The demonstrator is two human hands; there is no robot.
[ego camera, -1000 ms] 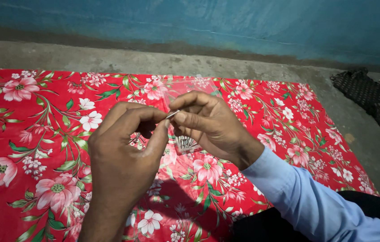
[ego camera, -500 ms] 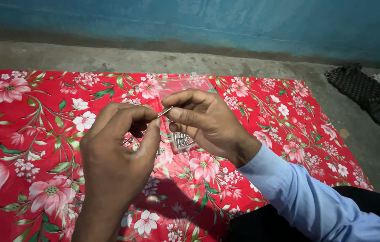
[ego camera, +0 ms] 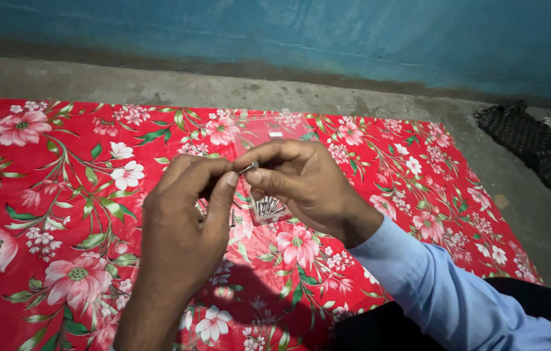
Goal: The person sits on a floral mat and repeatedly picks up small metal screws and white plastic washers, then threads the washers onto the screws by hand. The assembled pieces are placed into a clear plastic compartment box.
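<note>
From my remote seat I see a rough blue-painted wall running across the top, its paint streaked and uneven, with a dark brownish band along its foot. Below it lies a grey, gritty concrete floor. A red cloth printed with pink and white flowers and green leaves is spread flat over most of that floor. At the right edge a dark woven mat lies crumpled on the concrete, near the cloth. The light is dim and even.

Two hands, one cloth — screws uncountable.
</note>
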